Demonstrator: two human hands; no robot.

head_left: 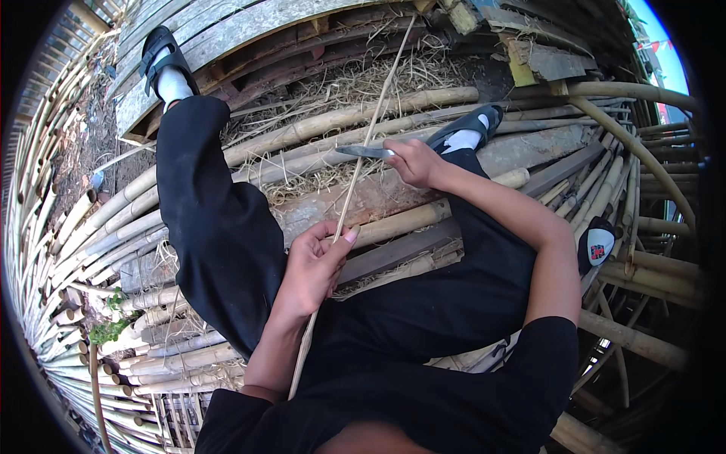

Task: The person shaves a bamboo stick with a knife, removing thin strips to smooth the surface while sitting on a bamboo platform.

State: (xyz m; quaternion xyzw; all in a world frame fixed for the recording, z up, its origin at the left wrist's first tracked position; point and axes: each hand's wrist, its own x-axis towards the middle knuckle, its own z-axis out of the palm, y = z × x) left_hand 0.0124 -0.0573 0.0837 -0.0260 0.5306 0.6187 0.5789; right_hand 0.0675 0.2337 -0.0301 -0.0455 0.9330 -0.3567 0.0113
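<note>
A long, thin bamboo strip [361,160] runs from beside my left forearm up to the far wooden boards. My left hand [316,265] is closed around its lower part, thumb laid along it. In my right hand [412,162] is a knife [363,151], its grey blade pointing left and lying across the strip above my left hand. The knife's handle is mostly hidden by my fingers. Whether the blade's edge bites into the strip I cannot tell. Curly bamboo shavings [333,174] lie around and beneath the blade.
Bamboo poles [302,132] lie under and around my legs, with a large stack [68,378] at the left. A wooden plank platform [219,34] stands beyond. My sandalled feet rest on either side of the strip. A black-and-white cap [597,246] sits at the right, near a bent pole [643,151].
</note>
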